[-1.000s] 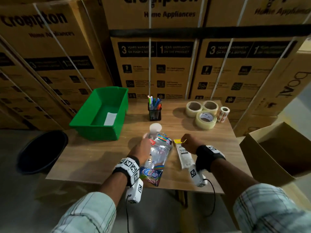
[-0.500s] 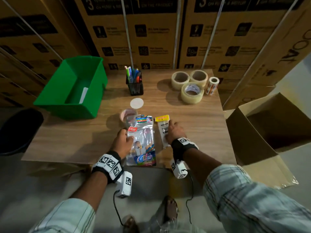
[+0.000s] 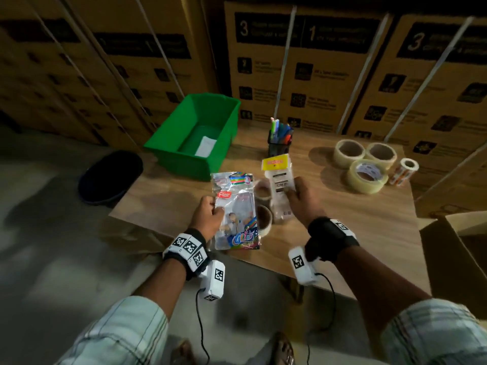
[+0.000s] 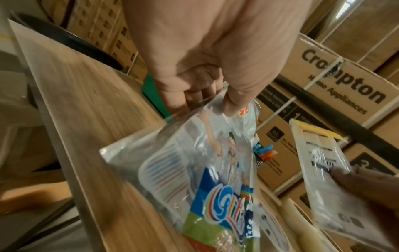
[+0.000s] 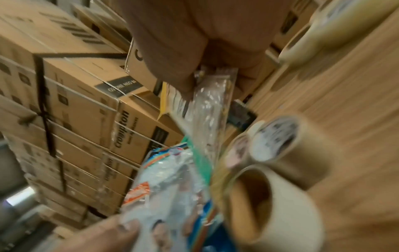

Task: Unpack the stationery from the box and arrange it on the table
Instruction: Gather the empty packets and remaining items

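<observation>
Fingers [image 3: 214, 206] pinch packets [image 3: 235, 206] above wooden table [image 3: 342, 219] — cartons [image 3: 303, 75] behind.

A green bin [image 3: 193, 133] sits at eleven o'clock on the wood-grain table [image 3: 355, 219]. The clear packet [image 3: 235, 210] carries rainbow stripes and a red label; the narrow packet [image 3: 279, 185] has a yellow header. Both sleeves [image 3: 123, 333] are pale plaid.

**What the views are hiding**

The colourful packet [image 3: 235, 210] is covering part of two tape rolls [image 3: 264, 206] behind it. In the right wrist view, motion blur is smearing those rolls and the narrow packet [image 5: 210, 104]. The open cardboard box [image 3: 458, 248] is running off the head view's right edge.
</observation>
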